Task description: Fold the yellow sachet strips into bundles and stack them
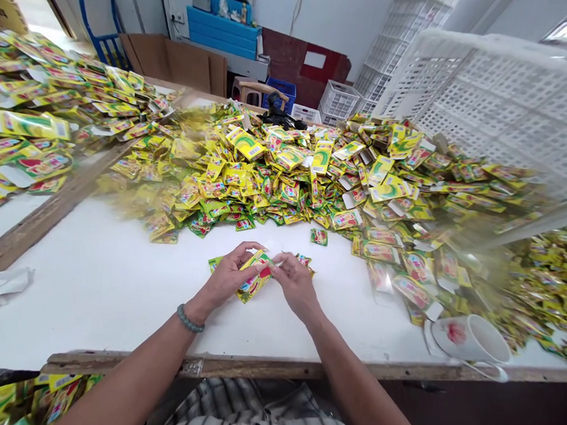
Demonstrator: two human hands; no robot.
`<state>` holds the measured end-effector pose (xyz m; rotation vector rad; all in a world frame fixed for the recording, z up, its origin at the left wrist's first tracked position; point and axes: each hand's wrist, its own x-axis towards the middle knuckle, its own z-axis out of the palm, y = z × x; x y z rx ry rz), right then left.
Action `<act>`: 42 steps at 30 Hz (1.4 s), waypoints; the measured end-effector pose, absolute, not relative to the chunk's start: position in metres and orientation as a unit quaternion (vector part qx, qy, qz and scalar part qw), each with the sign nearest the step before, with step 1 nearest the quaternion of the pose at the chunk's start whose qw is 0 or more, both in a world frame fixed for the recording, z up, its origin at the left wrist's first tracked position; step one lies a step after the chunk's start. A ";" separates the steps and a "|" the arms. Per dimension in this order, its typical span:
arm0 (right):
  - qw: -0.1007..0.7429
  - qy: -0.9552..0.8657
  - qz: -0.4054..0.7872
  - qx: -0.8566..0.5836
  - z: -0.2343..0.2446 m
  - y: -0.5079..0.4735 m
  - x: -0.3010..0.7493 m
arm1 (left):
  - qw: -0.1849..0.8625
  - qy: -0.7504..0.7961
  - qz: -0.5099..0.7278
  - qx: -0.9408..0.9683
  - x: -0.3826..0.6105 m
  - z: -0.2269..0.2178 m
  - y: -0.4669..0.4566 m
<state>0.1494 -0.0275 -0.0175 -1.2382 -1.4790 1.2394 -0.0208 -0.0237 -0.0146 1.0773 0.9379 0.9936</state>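
Small box (253,288) is showing yellow and green print with a red patch. It's sitting tilted between both hands, over the white worktop (122,291), on the near side of the packet pile (246,183). Left hand (228,275) is clamping its left side, thumb lying across the front. Right hand (297,288) is pinching the upper right end, fingers bent; can't quite tell if that end is open, fingers are covering it. Both forearms (151,360) are angling inward.
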 end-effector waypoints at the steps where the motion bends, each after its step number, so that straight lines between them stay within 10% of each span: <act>1: 0.413 -0.583 0.494 -0.495 -0.015 -0.026 0.151 | 0.643 0.413 0.440 0.471 -0.021 -0.014 -0.023; 30: 0.399 -0.479 0.636 -0.455 0.004 -0.012 0.160 | 0.640 0.430 0.494 0.402 -0.023 -0.015 -0.022; 42: 0.493 -0.681 0.243 -0.484 -0.020 -0.051 0.130 | 0.636 0.428 0.483 0.423 -0.019 -0.013 -0.027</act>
